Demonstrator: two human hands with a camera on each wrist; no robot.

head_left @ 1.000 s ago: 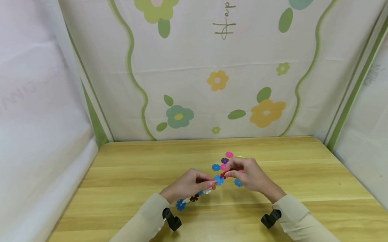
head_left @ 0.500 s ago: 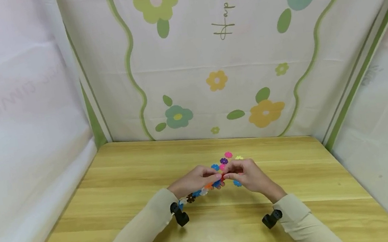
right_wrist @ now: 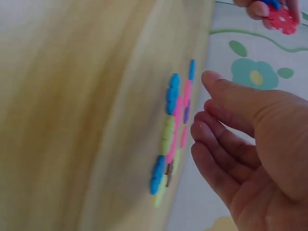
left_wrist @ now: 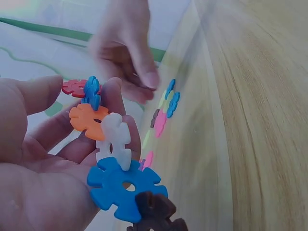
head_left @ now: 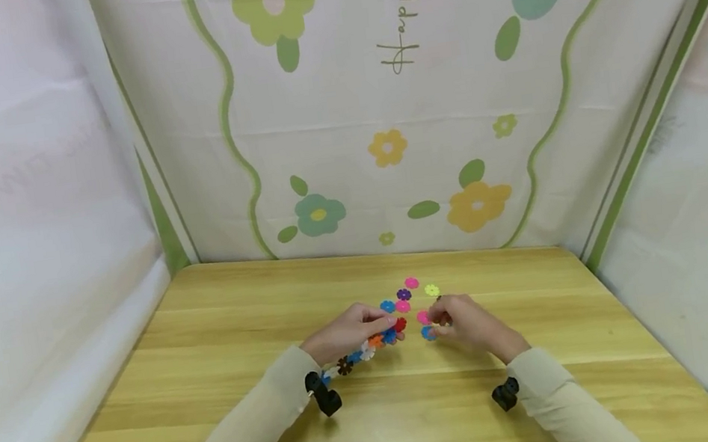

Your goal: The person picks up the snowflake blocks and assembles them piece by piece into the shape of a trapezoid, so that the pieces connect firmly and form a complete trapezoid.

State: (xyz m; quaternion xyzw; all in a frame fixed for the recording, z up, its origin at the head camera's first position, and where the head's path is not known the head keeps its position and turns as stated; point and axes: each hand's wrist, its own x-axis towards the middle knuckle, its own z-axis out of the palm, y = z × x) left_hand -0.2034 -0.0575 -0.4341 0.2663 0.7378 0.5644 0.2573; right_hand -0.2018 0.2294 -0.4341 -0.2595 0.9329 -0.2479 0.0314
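Observation:
My left hand [head_left: 349, 330] pinches the red end of a chain of flower-shaped interlocking discs [left_wrist: 126, 185]. From the red disc [left_wrist: 73, 87], the chain runs through blue, orange, white, blue and brown pieces, trailing back past the fingers toward the left wrist. In the right wrist view, my right hand [right_wrist: 255, 139] has loosely bent fingers with nothing between thumb and fingertips. The head view places it just right of the chain's red end, over loose discs. Closest to its fingertips are a pink disc [head_left: 423, 317] and a blue disc [head_left: 428, 333].
More loose discs lie flat on the wooden table, among them a purple disc [head_left: 404, 295], a yellow disc [head_left: 432, 290] and another blue disc [head_left: 388, 307]. Some are hidden under the right hand. A printed cloth wall [head_left: 326, 119] rises behind the table [head_left: 256, 295].
Both hands met at the red disc half a second ago. Since then my right hand has let go and moved right toward the loose discs, while my left keeps the chain.

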